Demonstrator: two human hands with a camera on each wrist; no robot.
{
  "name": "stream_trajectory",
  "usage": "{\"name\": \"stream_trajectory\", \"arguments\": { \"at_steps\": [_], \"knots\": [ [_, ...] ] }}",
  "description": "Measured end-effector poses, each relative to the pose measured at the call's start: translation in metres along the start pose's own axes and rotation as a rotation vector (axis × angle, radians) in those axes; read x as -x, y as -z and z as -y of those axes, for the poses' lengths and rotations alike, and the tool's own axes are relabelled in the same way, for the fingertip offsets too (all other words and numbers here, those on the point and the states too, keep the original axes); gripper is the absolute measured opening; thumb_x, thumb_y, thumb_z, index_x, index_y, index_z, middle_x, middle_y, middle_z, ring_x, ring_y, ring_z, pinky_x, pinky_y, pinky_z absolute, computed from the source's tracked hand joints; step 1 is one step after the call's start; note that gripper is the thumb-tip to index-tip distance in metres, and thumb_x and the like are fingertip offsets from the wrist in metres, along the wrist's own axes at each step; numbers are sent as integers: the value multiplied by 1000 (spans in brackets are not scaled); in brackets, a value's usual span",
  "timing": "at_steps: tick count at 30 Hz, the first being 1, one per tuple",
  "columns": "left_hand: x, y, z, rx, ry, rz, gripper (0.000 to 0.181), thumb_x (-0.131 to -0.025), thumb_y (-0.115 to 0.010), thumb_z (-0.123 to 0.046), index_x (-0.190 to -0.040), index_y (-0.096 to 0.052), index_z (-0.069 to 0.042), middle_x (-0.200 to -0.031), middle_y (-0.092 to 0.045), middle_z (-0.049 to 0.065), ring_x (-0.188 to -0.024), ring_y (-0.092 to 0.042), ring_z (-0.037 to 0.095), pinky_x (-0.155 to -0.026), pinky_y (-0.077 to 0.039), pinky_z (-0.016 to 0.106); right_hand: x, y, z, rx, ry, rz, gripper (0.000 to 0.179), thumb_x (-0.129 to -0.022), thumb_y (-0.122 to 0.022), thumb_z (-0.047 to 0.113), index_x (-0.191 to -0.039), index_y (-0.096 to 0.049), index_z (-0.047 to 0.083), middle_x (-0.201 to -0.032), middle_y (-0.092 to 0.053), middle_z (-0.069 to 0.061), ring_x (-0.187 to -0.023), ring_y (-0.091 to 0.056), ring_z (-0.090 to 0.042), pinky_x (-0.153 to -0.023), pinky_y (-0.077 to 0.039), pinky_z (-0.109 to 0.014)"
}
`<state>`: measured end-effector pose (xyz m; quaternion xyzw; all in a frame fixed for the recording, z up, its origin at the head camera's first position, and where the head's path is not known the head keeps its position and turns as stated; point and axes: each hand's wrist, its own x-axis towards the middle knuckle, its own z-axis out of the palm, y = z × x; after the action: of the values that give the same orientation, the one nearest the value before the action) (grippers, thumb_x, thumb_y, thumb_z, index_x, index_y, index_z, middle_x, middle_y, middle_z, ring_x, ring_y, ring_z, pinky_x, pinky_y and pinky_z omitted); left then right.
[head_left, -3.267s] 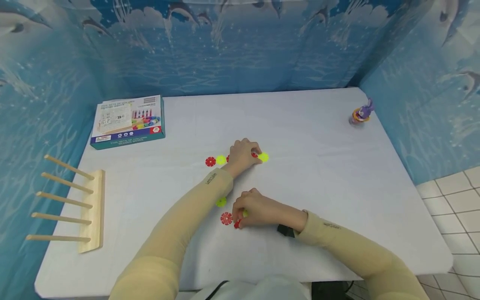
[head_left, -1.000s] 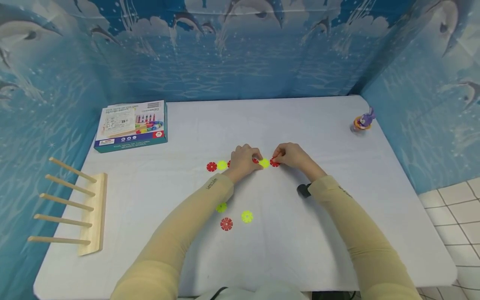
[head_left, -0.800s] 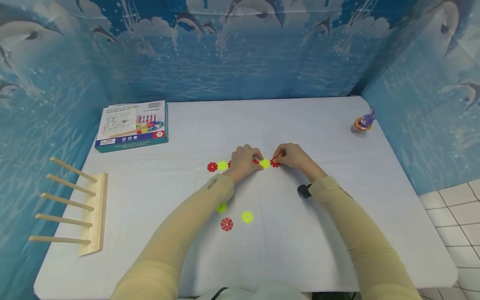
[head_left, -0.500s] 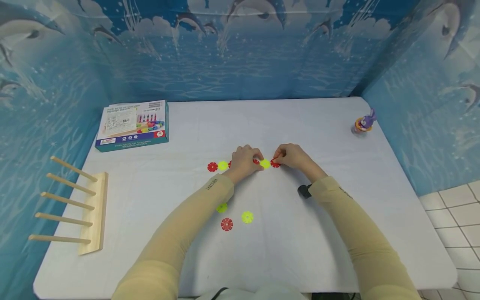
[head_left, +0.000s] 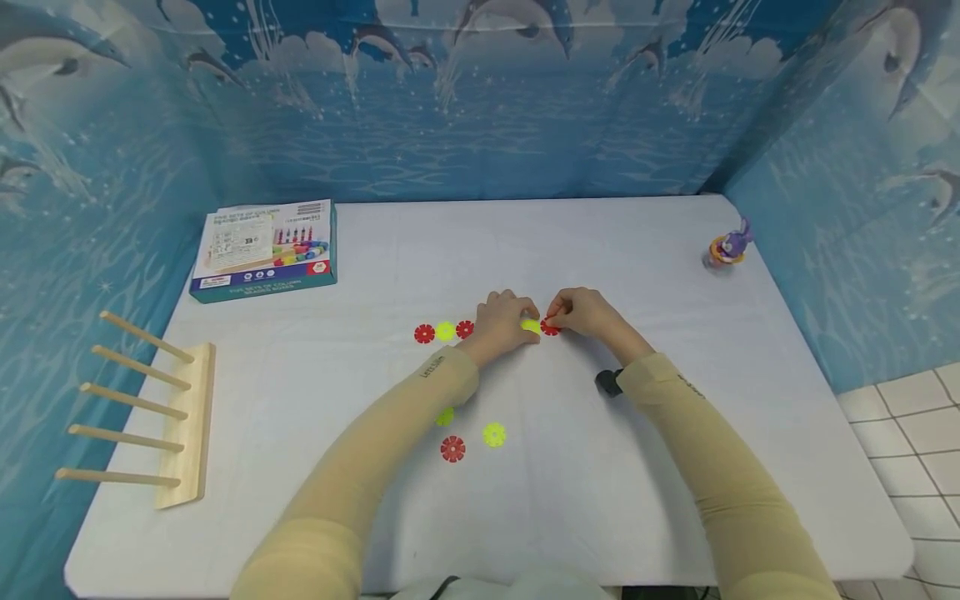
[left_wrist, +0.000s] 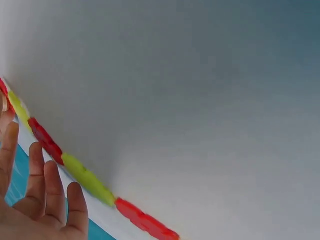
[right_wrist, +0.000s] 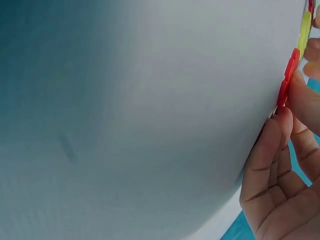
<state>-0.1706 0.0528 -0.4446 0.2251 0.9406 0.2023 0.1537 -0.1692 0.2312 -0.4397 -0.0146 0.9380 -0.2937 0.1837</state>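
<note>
Small update: my left fingers point(left_wrist: 36, 175) just shifted a bit rightward along the row point(left_wrist: 87, 177). That's uncovered a red disc point(head_left: 465, 329) to their left, and they've now got the yellow disc point(head_left: 532, 326) pinched against the thumb. My right fingers point(right_wrist: 262, 155) haven't budged, still pinching the end red point(right_wrist: 289, 75), which looks to be touching that yellow. I reckon the shift gives me a better hold for joining those two, but can't tell if they've actually locked.

Hard to see: from overhead I'm covering the middle of the row, and the left wrist view cuts off my left pinch. Closer to me than the fingers, a loose red point(head_left: 452, 448) and a loose yellow point(head_left: 494, 434) lie in plain sight on the bench point(head_left: 600, 504); another yellow point(head_left: 445, 417) is partly hidden by my left sleeve point(head_left: 405, 417).
</note>
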Motion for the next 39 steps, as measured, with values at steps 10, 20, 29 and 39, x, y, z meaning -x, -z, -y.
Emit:
{"name": "stream_trajectory", "arguments": {
  "at_steps": [10,20,29,39],
  "knots": [
    [-4,-8,-6,-18,-17,-56,33,-87,-75,-37,-117,-70,-25,-116,-59,3,-107,-48,21,-88,-41,37,0,1,-1,-2,-5,6,16,-89,-72,17,-97,-64,5,-88,-63,-7,-83,-52,-21,-75,-41,-31],
    [-2,-9,-9,-43,-5,-92,30,-87,-74,-39,-113,-71,-25,-116,-60,2,-104,-50,21,-86,-42,36,-1,1,-2,-7,-14,14,16,-89,-72,16,-99,-65,5,-89,-62,-8,-84,-51,-21,-74,-40,-30],
    [-3,-13,-11,-54,25,-114,21,-88,-73,-39,-105,-72,-27,-111,-60,0,-101,-49,20,-83,-40,33,0,0,-1,0,-7,10,16,-89,-72,17,-98,-65,5,-87,-63,-8,-83,-51,-21,-72,-40,-29],
    [-3,-12,-11,-60,19,-116,20,-89,-72,-38,-106,-72,-27,-109,-59,0,-100,-49,19,-82,-39,32,0,1,-1,-8,-32,13,17,-90,-71,17,-100,-65,5,-88,-62,-8,-83,-51,-21,-71,-40,-29]
  ]
}}
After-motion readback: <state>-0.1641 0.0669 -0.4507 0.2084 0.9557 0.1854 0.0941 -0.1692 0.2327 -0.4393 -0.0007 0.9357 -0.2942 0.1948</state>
